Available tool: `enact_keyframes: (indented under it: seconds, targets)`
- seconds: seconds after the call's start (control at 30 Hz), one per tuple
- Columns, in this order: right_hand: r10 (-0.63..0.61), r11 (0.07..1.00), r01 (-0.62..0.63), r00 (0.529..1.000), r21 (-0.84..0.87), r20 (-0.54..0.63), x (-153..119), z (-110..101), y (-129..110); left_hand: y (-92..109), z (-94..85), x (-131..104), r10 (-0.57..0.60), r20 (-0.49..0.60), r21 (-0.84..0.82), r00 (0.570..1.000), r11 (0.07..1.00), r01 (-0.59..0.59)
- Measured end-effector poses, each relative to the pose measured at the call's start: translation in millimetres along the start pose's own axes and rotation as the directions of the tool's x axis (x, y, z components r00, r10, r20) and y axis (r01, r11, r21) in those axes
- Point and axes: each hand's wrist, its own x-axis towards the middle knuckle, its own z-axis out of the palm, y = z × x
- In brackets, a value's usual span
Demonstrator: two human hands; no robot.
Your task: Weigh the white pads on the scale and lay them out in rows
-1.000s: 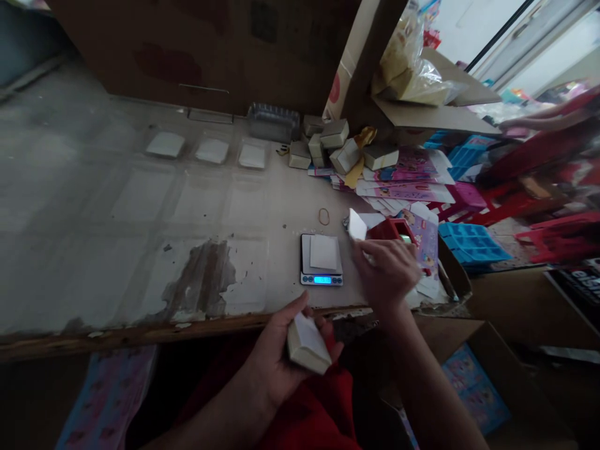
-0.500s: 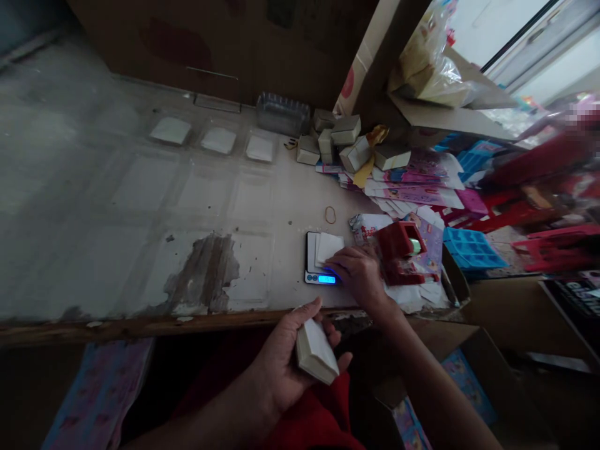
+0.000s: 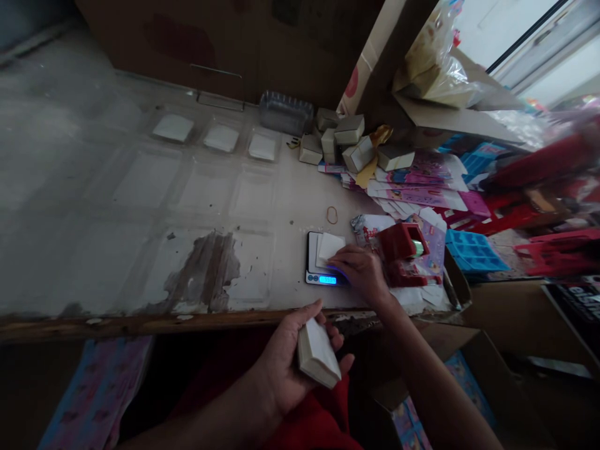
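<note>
My left hand (image 3: 285, 362) is closed around a thick stack of small white paper cards (image 3: 319, 351), below the table edge. On the table lies a small digital scale (image 3: 310, 275) with its blue display lit; the digits are too blurred to read. A few white cards (image 3: 330, 247) rest on its plate, overlapping unevenly. My right hand (image 3: 362, 270) reaches in from the right, its fingertips pinched at the near right corner of the top cards. Just beyond the scale is a loose rubber band (image 3: 332, 215).
A red tape dispenser (image 3: 403, 250) stands right of my right hand, by printed packaging sheets (image 3: 417, 187). Several banded card stacks (image 3: 349, 129) sit at the back. Clear plastic trays (image 3: 250, 194) cover the left, some holding white cards (image 3: 261, 147). A cardboard box (image 3: 225, 37) walls the rear.
My right hand's fingers have drawn closer together at the cards' corner on the scale. My left hand keeps its hold on the stack. The view has shifted slightly.
</note>
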Motion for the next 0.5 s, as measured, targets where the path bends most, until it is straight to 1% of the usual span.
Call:
enact_keyframes:
  seconds: [0.13, 0.23, 0.3, 0.33, 0.4, 0.43, 0.47, 0.5]
  targets:
    - [-0.019, 0.999, 0.020, 1.000, -0.044, 0.019, -0.6, 0.8, -3.3, -1.0, 0.0, 0.3, 0.016, -0.026, -0.008, 1.000, 1.000, -0.016]
    - [-0.039, 0.989, 0.039, 0.999, -0.140, -0.002, -0.4, 1.7, -6.2, -1.7, 0.5, 0.4, 0.025, -0.023, -0.003, 0.999, 1.000, -0.026]
    - [-0.059, 0.963, 0.034, 0.994, -0.269, -0.087, -0.1, -0.3, -10.0, -2.0, 1.7, 0.1, 0.033, -0.015, -0.005, 0.999, 0.999, -0.033]
    - [-0.083, 0.939, 0.025, 0.984, -0.344, -0.156, -0.6, -2.7, -13.8, -2.0, 2.5, -0.2, 0.038, -0.013, -0.008, 0.999, 0.999, -0.038]
    - [-0.164, 0.884, 0.003, 0.939, -0.468, -0.303, -5.3, -10.7, -27.5, -1.5, 4.4, -1.4, 0.056, -0.004, -0.012, 0.998, 0.998, -0.056]
    - [-0.205, 0.860, 0.000, 0.915, -0.510, -0.348, -10.6, -15.7, -38.0, -1.0, 5.1, -2.2, 0.069, 0.005, -0.013, 0.998, 0.998, -0.069]
    - [-0.243, 0.841, 0.009, 0.900, -0.541, -0.363, -18.4, -20.5, -50.8, -0.3, 5.7, -3.1, 0.085, 0.020, -0.014, 0.996, 0.996, -0.084]
    - [-0.272, 0.826, 0.031, 0.897, -0.563, -0.349, -28.7, -24.7, -65.4, 0.5, 5.9, -4.2, 0.099, 0.043, -0.015, 0.994, 0.995, -0.098]
